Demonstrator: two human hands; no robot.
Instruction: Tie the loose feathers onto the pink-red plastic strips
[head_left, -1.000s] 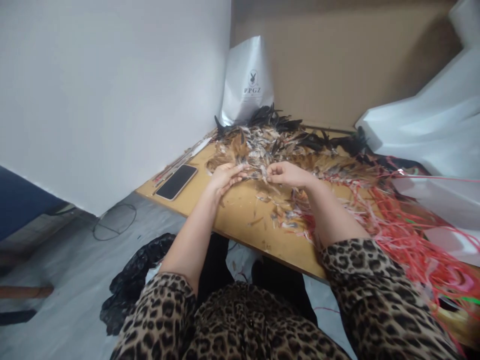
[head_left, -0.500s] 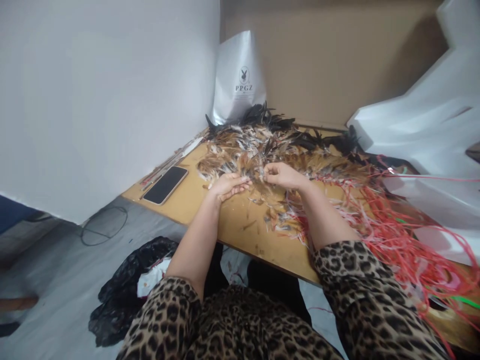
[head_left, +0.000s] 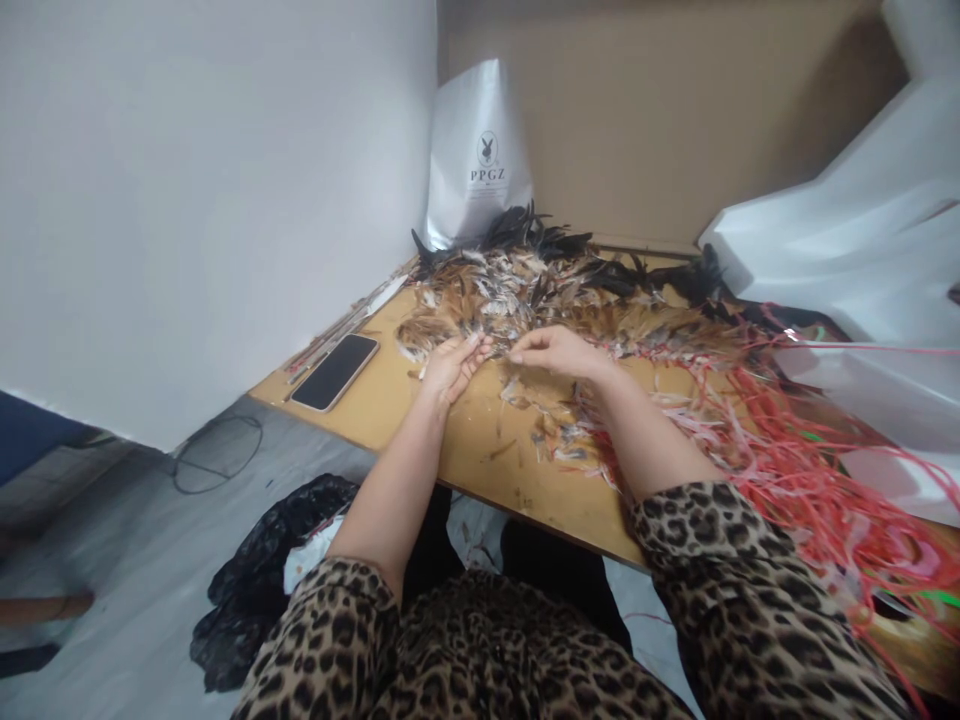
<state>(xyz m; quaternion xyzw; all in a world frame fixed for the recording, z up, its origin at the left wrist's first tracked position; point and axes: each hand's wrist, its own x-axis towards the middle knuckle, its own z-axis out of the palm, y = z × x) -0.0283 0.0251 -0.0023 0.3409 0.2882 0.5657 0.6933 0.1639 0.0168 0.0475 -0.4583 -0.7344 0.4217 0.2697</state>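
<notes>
Brown, white and black feathers (head_left: 517, 285) lie in a wide heap on the wooden table. At the near edge of this heap my left hand (head_left: 452, 368) is turned partly palm-up. Its thumb and fingers pinch what looks like a small feather, which blurs into the heap behind. My right hand (head_left: 559, 352) is just to the right, thumb and fingertips drawn together and pointing at the left fingertips. Whatever sits in the right pinch is too small to make out. Loose feather scraps (head_left: 525, 395) lie on the table below the hands.
A dark-screened phone (head_left: 334, 372) lies at the table's left edge. Red plastic strings (head_left: 787, 450) tangle on the right, beside white plastic sheeting (head_left: 832, 240). Behind the feathers stands a white printed bag (head_left: 480, 150). A black plastic bag (head_left: 255, 590) is on the floor.
My left hand has tilted up, its fingertips shifting slightly left. The right hand has moved a little left and its fingers have straightened. The whole view has shifted slightly.
</notes>
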